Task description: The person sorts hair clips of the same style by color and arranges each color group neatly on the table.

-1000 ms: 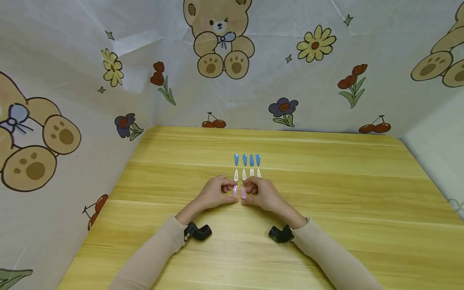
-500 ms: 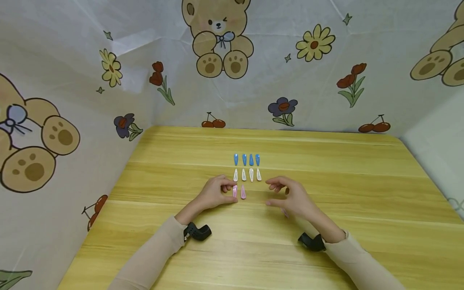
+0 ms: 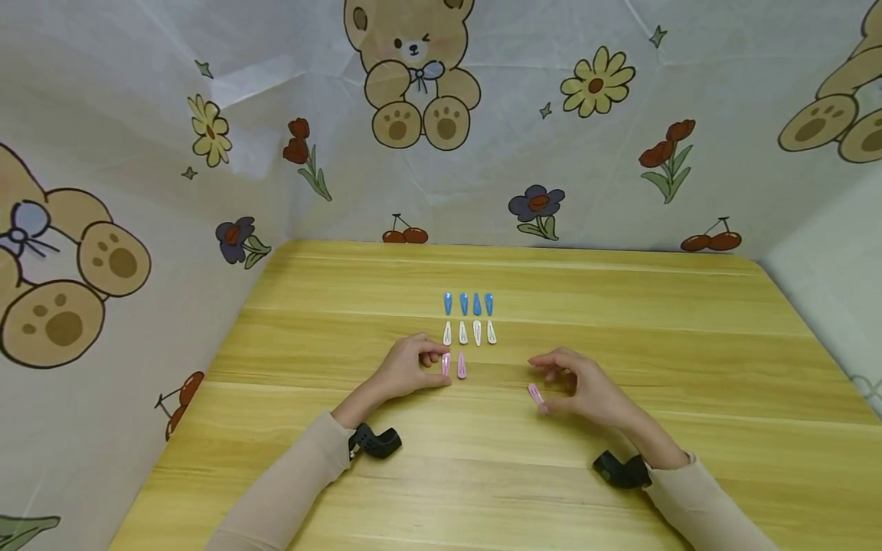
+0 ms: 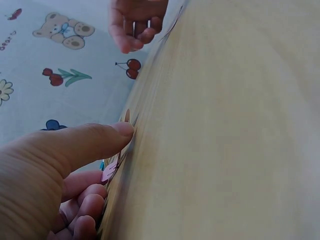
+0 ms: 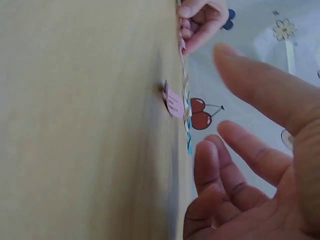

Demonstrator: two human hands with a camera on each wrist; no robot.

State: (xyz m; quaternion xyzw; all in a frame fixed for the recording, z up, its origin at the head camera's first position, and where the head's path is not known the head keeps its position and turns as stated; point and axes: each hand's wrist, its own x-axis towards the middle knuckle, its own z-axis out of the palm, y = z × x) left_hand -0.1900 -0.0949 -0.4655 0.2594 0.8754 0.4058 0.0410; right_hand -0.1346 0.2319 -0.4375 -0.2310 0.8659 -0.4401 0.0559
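Note:
A pink snap hair clip (image 3: 445, 365) lies on the table between the thumb and index finger of my left hand (image 3: 408, 367), which hold it at its two ends. Just right of it is a second pink hair clip (image 3: 462, 366). My right hand (image 3: 596, 390) is farther right, thumb and fingers spread apart and nothing gripped. A third pink hair clip (image 3: 535, 395) lies tilted beside its thumb; the right wrist view shows this pink clip (image 5: 174, 103) beyond the gap of the fingers.
Above the pink clips runs a row of several white hair clips (image 3: 462, 333), then a row of several blue hair clips (image 3: 477, 304). The wooden table (image 3: 344, 291) meets a patterned cloth (image 3: 496, 153) at the back and left.
My right hand has left the second pink clip and moved right and slightly nearer, to the tilted third one, which its hand was hiding. My left hand stays in place.

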